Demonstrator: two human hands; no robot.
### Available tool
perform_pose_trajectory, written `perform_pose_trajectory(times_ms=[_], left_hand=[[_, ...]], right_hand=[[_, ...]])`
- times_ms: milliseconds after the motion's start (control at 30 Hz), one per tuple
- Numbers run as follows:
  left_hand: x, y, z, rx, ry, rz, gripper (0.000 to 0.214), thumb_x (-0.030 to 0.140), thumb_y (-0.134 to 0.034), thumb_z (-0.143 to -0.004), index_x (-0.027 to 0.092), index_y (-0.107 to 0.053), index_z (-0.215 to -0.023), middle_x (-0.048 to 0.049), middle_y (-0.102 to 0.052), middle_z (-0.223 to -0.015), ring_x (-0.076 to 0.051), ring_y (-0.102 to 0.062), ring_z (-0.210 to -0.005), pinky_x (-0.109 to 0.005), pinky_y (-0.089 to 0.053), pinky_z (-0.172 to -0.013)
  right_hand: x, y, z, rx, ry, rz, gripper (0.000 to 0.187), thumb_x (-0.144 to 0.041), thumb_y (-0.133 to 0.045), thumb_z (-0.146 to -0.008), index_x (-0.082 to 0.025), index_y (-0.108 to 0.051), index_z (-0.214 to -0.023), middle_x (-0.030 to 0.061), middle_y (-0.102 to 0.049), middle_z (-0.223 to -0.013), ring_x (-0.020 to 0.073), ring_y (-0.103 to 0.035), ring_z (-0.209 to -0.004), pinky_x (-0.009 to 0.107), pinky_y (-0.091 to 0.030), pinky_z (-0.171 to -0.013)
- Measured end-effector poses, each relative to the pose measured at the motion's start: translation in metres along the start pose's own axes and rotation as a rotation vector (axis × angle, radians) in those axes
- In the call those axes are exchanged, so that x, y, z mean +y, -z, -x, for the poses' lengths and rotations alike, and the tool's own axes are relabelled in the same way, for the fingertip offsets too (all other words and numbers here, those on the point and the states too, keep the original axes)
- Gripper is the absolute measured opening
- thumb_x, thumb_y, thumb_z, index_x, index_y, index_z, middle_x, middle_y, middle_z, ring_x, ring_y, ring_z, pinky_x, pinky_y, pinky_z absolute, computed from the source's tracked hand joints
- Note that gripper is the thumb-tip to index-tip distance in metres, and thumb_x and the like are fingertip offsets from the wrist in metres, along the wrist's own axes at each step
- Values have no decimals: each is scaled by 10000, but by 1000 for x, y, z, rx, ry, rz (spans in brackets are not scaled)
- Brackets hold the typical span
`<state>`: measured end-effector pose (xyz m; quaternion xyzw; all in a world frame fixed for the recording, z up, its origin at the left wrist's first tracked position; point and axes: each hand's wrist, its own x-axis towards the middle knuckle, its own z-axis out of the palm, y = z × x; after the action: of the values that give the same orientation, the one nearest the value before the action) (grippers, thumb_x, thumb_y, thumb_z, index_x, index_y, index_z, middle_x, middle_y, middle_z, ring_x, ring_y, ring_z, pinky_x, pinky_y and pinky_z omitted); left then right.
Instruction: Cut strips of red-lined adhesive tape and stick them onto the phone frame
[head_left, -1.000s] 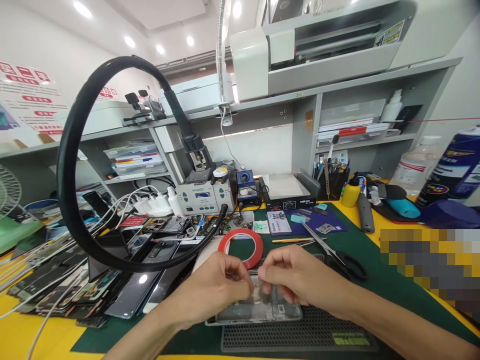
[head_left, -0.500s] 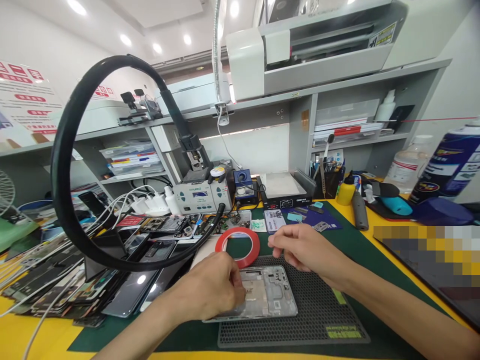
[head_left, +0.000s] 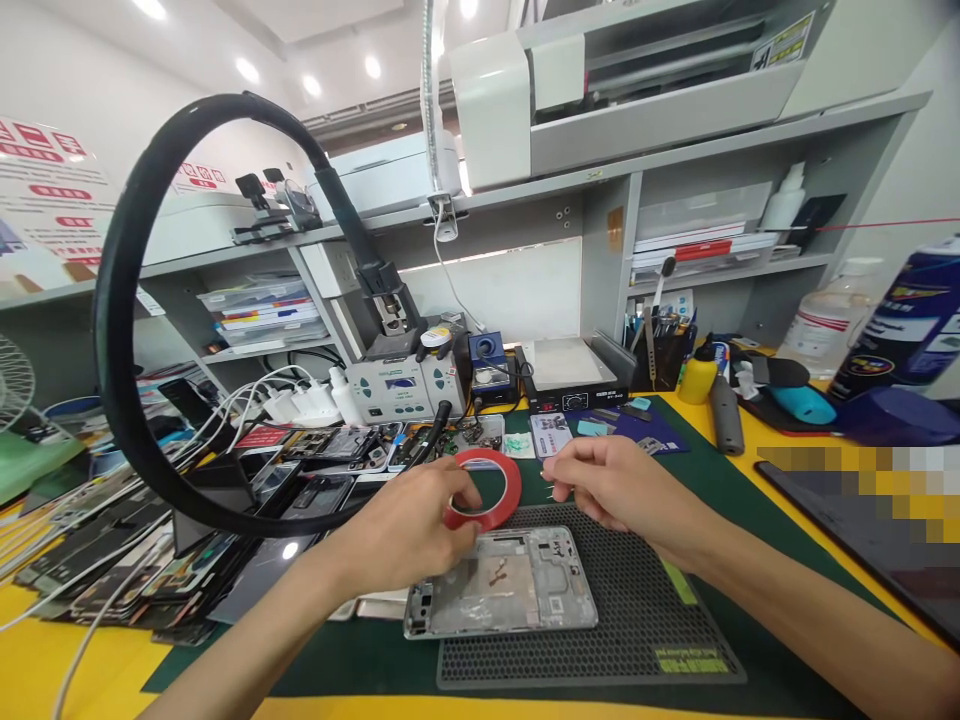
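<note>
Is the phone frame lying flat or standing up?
Lying flat: the phone frame shows its broad face upward, partly over the honeycomb mat.

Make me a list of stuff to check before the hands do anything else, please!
1. Left hand at the shiny red tape ring: ok, its fingers are at the ring's left side.
2. Firm grip on that ring: cannot tell.
3. Right hand empty: cannot tell, anything tiny between its bunched fingers would be hidden.
4. Silver rectangular phone frame lying flat: ok.
5. That frame wholly over the dark grey perforated mat: not ok, its left end sticks out past the mat's edge.
6. Thick black looped hose clear of the left hand: cannot tell, part passes behind it.
</note>
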<state>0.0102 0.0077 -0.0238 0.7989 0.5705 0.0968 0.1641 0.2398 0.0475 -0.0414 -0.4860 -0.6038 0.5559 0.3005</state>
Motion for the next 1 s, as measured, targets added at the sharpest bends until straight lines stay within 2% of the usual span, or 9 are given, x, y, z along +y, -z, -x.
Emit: perform_pose_trajectory(times_ms=[133, 267, 367, 500, 600, 700, 800, 900, 1000], left_hand=[[-3, -8, -9, -1, -78, -42, 111, 247, -567, -787, 202, -669, -787, -42, -654, -799, -225, -582, -751, -305, -376, -656], [-9, -12, -16, -55, -115, -20, 141, 249, -583, -788, 202, -712, -761, -26, -686, -735, -188, -578, -651, -281, -365, -606], [-11, -9, -17, -57, -121, -1, 137, 248, -602, -777, 187, -722, -749, -18, -676, -712, -161, -532, -590, -273, -339, -562], [-8, 0, -15, -20, -122, 40, 120, 245, -607, -789, 190, -714, -785, 6, -636, -746, -141, -492, -602, -259, -335, -550], [-2, 6, -11, -2, -130, 93, 84, 234, -596, -814, 203, -674, -808, 46, -576, -714, -121, -459, -587, -239, -343, -538], [6, 7, -8, 35, -147, 134, 58, 228, -579, -840, 203, -630, -824, 53, -546, -740, -113, -457, -605, -231, -356, -545], [12, 3, -6, 91, -177, 137, 44, 224, -585, -843, 202, -620, -856, 39, -550, -801, -121, -473, -654, -243, -371, -585], [18, -3, -4, 144, -218, 108, 58, 203, -584, -835, 207, -611, -886, 33, -556, -830, -132, -477, -684, -263, -377, -626], [21, -7, -3, 193, -266, 73, 70, 173, -548, -837, 206, -588, -885, 18, -565, -864, -137, -479, -691, -278, -380, -638]], right_hand=[[0, 1, 0, 0, 6, 6, 261, -321, -627, -883, -167, -613, -673, -37, -498, -502, 68, -356, -429, 223, -235, -416], [1, 1, -2, -2, 7, -2, 270, -344, -642, -869, -166, -621, -667, -11, -551, -562, 69, -357, -440, 231, -240, -423], [1, 2, -1, -3, 17, -9, 269, -343, -650, -866, -167, -621, -665, -7, -569, -579, 66, -353, -438, 232, -243, -428], [2, 2, -1, 17, 41, -19, 279, -353, -661, -874, -170, -630, -666, -49, -467, -463, 71, -332, -423, 228, -237, -427], [7, 2, -4, 20, 36, -48, 278, -401, -680, -870, -157, -681, -738, -32, -503, -473, 75, -355, -411, 227, -243, -411], [12, 1, -7, -49, 9, -144, 348, -469, -667, -882, -130, -706, -812, 25, -604, -588, 72, -391, -415, 217, -265, -382], [13, 1, -9, -181, 9, -314, 318, -441, -667, -897, -126, -702, -891, 59, -647, -779, 72, -447, -506, 179, -299, -380], [12, 2, -8, -284, 42, -465, 267, -397, -687, -899, -132, -696, -934, 42, -621, -840, 64, -453, -567, 147, -317, -400], [12, 4, -7, -326, 69, -568, 264, -402, -726, -872, -154, -683, -953, 10, -583, -820, 66, -474, -599, 138, -325, -413]])
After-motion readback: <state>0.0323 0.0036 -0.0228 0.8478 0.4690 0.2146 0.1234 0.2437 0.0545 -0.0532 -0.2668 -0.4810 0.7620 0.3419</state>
